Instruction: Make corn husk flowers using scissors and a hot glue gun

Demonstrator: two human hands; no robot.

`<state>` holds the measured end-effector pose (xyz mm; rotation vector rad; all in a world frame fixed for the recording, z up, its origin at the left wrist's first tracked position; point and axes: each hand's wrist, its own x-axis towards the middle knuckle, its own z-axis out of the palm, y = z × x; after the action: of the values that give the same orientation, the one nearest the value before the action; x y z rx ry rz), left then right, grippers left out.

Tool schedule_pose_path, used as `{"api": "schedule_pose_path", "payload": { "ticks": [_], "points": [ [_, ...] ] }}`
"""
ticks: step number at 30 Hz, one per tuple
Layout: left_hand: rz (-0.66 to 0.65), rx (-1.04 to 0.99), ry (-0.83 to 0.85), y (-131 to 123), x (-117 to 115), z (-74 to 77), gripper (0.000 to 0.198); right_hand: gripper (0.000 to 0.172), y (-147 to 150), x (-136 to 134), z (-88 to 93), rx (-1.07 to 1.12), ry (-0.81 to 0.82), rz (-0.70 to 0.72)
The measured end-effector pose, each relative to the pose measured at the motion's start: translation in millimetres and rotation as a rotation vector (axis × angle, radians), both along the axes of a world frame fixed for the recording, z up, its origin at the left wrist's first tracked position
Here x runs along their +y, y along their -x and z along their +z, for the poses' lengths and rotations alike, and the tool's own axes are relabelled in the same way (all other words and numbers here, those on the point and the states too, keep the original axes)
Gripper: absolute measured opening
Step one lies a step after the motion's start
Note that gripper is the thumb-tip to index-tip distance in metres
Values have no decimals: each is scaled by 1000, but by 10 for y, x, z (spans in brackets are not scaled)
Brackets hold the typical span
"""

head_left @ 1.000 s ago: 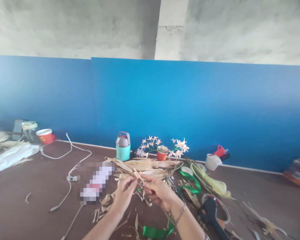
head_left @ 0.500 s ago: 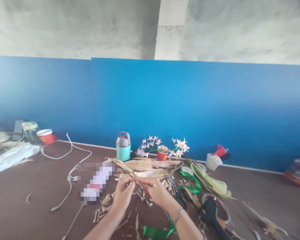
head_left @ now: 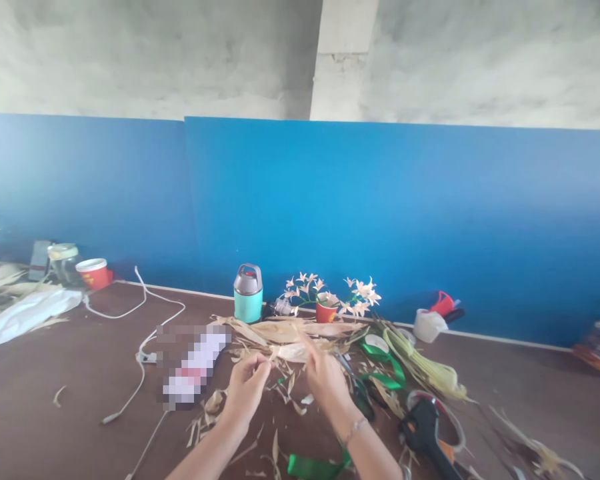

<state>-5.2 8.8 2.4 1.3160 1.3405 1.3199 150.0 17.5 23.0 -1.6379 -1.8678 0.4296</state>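
My left hand (head_left: 249, 388) is closed in a pinch over the front of the table; whatever sits between thumb and fingertips is too small to make out. To its right, my right hand (head_left: 326, 385) is apart from it, index finger stretched forward and blurred, the other fingers partly hidden. That finger points at the dried corn husks (head_left: 275, 330), which lie in a pile just beyond both hands. Small husk scraps (head_left: 214, 401) are scattered around and below the hands. Scissors (head_left: 363, 397) with dark handles lie beside my right hand, partly covered.
A black glue gun (head_left: 423, 427) rests on a tape roll (head_left: 460, 437) at right. Green ribbon (head_left: 393, 370) and pale fibre strands (head_left: 430, 367) lie nearby. Behind stand a turquoise flask (head_left: 249, 303) and husk flowers (head_left: 363, 293) by a red cup (head_left: 326, 311). A white cable (head_left: 140, 340) runs at left.
My right hand has drawn away from my left hand, moving right, and its index finger now points forward. My left hand keeps its pinch in nearly the same place.
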Motion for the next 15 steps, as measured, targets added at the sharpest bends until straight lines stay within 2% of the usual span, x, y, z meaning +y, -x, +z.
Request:
{"api": "schedule_pose_path", "payload": {
  "ticks": [3, 5, 8, 12, 15],
  "points": [
    [-46, 172, -115, 16, 0, 26, 17, 32, -19, 28, 60, 346, 88, 78],
    [-63, 270, -188, 15, -19, 55, 14, 25, 17, 10, 96, 424, 149, 132],
    [-74, 351, -263, 18, -46, 84, 12, 12, 60, -18, 115, 467, 206, 127],
    [-60, 341, -277, 39, -38, 65, 13, 5, 58, -12, 96, 501, 245, 114],
    [-74, 214, -213, 31, -20, 32, 15, 8, 91, -7, 76, 547, 257, 97]
  ]
}}
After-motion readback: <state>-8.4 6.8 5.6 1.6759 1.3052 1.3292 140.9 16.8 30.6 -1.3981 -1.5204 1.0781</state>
